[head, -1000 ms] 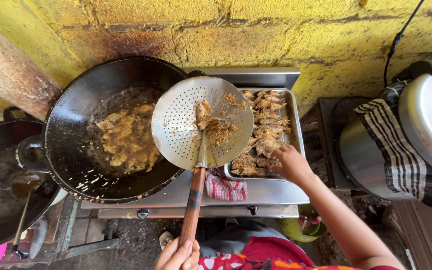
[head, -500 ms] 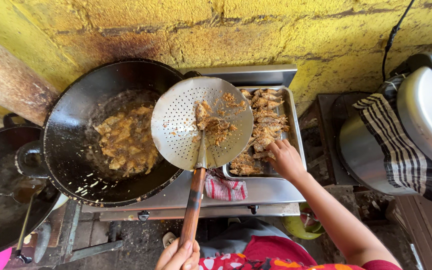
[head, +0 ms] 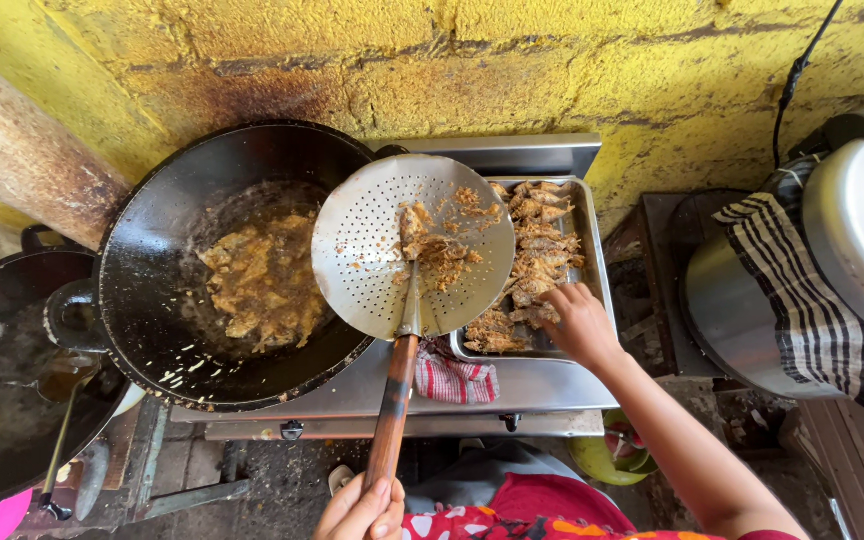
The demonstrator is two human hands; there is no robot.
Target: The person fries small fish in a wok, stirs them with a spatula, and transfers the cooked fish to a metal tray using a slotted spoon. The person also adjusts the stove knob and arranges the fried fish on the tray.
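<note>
Since the earlier frames the right hand [head: 574, 322] has drawn back a little toward the near edge of the tray [head: 586, 232], while the skimmer [head: 412, 245] hangs in much the same spot. The left hand [head: 362, 508] is closed around the near end of the skimmer's wooden handle [head: 393, 410]. The handle runs near to far, and the round perforated bowl sits at its far end, over the gap between the wok [head: 152, 270] and the tray. A few fried pieces [head: 432, 245] lie in the bowl. The right hand rests with its fingers curled on the battered fish [head: 537, 250] at the near end of the tray; whether it grips a piece I cannot tell. That hand is the nearer one to the fish, which lies just right of the skimmer bowl. The wok, left of the skimmer, holds more pieces frying in oil [head: 257, 285]. A red checked cloth [head: 457, 380] lies on the counter [head: 542, 385] under the skimmer. A second dark pan [head: 2, 400] sits at far left, and a steel pot [head: 742, 300] with a striped cloth [head: 802, 290] stands at right.
</note>
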